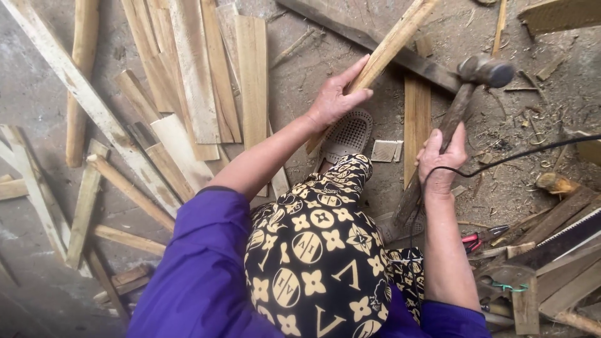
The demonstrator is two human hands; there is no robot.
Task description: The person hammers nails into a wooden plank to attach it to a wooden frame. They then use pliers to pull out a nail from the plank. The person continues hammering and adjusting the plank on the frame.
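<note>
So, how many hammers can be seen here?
1. The hammer is held by the right hand, its head raised near the stick that the left hand grips. Others may be hidden under the planks.

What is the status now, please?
Left hand grips stick. Right hand holds hammer, raised off the floor. Black cable crosses right wrist.
</note>
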